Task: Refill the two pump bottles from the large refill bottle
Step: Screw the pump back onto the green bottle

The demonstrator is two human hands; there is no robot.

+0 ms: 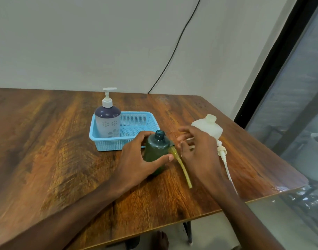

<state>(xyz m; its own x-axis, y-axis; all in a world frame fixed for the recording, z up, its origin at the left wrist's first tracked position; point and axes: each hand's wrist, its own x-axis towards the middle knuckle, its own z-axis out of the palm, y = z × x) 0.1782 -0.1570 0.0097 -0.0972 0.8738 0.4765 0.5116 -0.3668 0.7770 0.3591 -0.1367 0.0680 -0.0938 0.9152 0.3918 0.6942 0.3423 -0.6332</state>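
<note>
Hands meet near the middle of the bench (46,141). The left hand (140,156) wraps thumb and fingers around the green pump bottle (157,150), which stands upright with its pump off and its neck open, dark green liquid showing through the wall. The right hand (196,150) hovers at the bottle's 3 o'clock, fingers spread and loosely bent, holding nothing that I can make out.

Between the two hands a yellowish dip tube (181,168) lies on the wood, running from beside the bottle toward 5 o'clock; its upper end is blurred, perhaps joined to a pump head under the right fingers.

At 2 o'clock from the green bottle the large refill bottle (208,128) sits, white and uncapped, its lower part hidden behind the right hand. Just beside it, toward the near edge, a white pump (222,152) lies with its tube trailing toward 5 o'clock.

At 10 o'clock a blue basket (109,143) holds a purple-and-white pump bottle (107,121) in its left end, upright, pump fitted. A black cable (174,51) runs down the wall (82,42) behind.
</note>
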